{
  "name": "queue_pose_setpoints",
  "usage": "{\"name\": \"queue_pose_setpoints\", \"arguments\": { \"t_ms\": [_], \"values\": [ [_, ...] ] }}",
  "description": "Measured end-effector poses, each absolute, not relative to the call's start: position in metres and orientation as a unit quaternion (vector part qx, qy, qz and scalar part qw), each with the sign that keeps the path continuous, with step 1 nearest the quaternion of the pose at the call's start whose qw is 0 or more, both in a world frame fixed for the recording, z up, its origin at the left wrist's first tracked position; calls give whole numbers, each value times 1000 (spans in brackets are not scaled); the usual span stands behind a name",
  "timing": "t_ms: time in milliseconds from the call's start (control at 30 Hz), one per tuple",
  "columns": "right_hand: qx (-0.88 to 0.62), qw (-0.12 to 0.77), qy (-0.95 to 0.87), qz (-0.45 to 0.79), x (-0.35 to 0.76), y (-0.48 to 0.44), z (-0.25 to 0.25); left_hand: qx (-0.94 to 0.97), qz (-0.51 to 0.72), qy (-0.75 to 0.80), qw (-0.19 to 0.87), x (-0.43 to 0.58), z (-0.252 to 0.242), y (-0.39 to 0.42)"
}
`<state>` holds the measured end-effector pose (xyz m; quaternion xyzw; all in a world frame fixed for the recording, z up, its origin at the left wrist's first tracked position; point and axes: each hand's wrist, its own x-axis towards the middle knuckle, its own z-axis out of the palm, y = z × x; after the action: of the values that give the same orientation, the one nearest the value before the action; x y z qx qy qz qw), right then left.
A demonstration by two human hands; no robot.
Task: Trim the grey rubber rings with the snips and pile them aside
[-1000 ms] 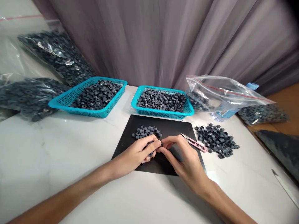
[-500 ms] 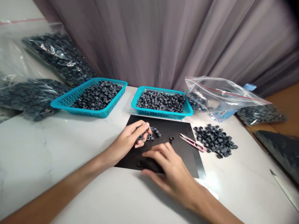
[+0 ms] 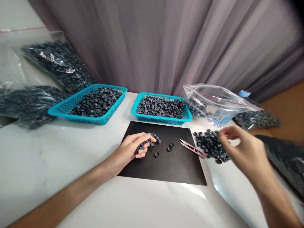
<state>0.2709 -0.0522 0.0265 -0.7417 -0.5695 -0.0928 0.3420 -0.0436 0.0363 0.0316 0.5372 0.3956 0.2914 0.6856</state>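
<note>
My left hand [image 3: 135, 145] is closed around several small dark grey ring-shaped parts [image 3: 142, 145], above the left part of a black mat [image 3: 163, 172]. More of these parts [image 3: 158, 140] lie on the mat just beyond its fingers. Three shallow black caps [image 3: 157, 155] rest apart on the mat. On the right, my right hand [image 3: 247, 148] is at the edge of a loose pile of black caps [image 3: 209, 142]. Its thumb and fingertips are curled together; whatever is between them cannot be made out. Pink-handled thread snips [image 3: 193, 148] lie across the mat's right edge.
Two turquoise baskets [image 3: 104, 119] [image 3: 161, 120] full of dark parts stand at the back. Filled plastic bags [image 3: 59, 63] lie at the left. A zip bag [image 3: 213, 95], a bottle [image 3: 222, 117] and another filled bag [image 3: 258, 118] are back right. A grey curtain [image 3: 142, 41] hangs behind.
My right hand has moved right, from over the mat to the cap pile. A cap now shows on the mat near where it was. My left hand still grips the ring-shaped parts.
</note>
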Motion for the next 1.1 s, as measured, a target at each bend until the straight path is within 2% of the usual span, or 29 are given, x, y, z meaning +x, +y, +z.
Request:
{"name": "queue_pose_setpoints", "arguments": {
  "t_ms": [133,200,267,333,433,533,633,733,833,1033,1100],
  "values": [
    [-812,200,-542,-88,314,-61,27,564,283,401,664,-43,31,36],
    [-810,177,-551,-95,312,-61,24,560,282,407,664,-43,31,36],
    [-799,204,-550,-133,295,-59,21,548,283,413,670,-42,31,36],
    [-753,275,-579,-146,264,-55,16,532,284,417,680,-41,29,35],
    [-624,343,-700,-57,204,-51,3,503,278,422,701,-40,26,34],
    [-541,298,-786,-33,150,-51,-13,490,268,430,710,-38,25,31],
    [-531,252,-806,-67,125,-49,-23,498,266,432,703,-37,26,29],
    [-548,243,-797,-77,125,-45,-25,517,272,432,687,-37,25,30],
    [-549,281,-786,-39,134,-42,-21,532,266,429,680,-37,21,31],
    [-515,454,-704,179,147,-48,-3,546,238,395,700,-35,20,20],
    [-504,485,-680,222,149,-50,1,541,220,376,720,-33,21,14]
  ]
}}
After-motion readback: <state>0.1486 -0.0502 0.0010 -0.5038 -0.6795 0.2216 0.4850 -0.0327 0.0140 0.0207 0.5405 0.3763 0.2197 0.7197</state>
